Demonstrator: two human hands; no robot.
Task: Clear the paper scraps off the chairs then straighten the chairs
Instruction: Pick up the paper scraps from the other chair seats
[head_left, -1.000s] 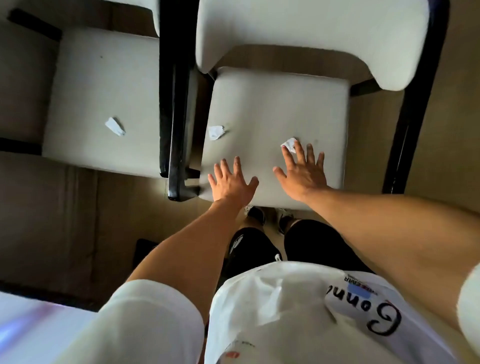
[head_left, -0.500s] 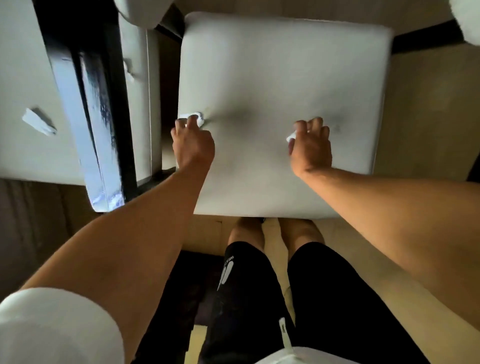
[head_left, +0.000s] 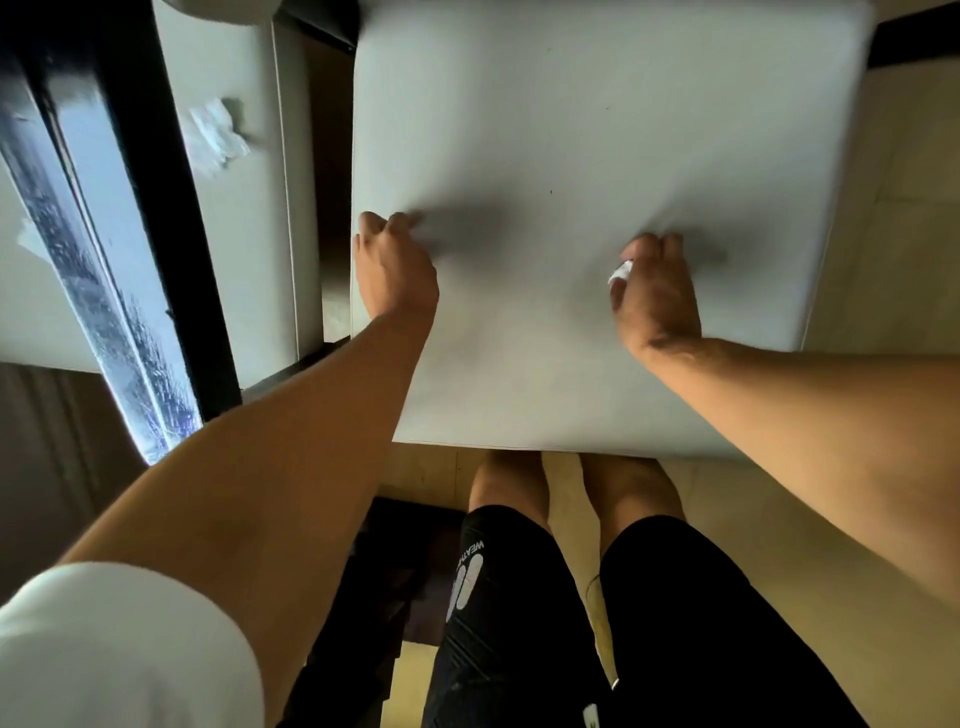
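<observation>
The white seat of the near chair (head_left: 571, 119) fills the upper middle of the head view. My right hand (head_left: 655, 293) rests on it at the right, fingers curled around a white paper scrap (head_left: 622, 271) that peeks out by the thumb. At the seat's left edge my left hand (head_left: 396, 270) is closed into a loose fist. The scrap that lay there is out of sight under its fingers. A second white chair (head_left: 249, 249) stands to the left with a crumpled scrap (head_left: 217, 134) on its seat. Another scrap (head_left: 27, 240) shows at the far left.
A glossy black chair frame bar (head_left: 150, 218) runs diagonally over the left chair. A narrow dark gap (head_left: 332, 171) separates the two seats. My legs in black shorts (head_left: 519, 597) stand on the beige floor (head_left: 909, 218) at the near chair's front edge.
Both hands went from flat and spread on the seat to curled over the two scraps. The left scrap has vanished under my fingers. The view has moved closer to the seat.
</observation>
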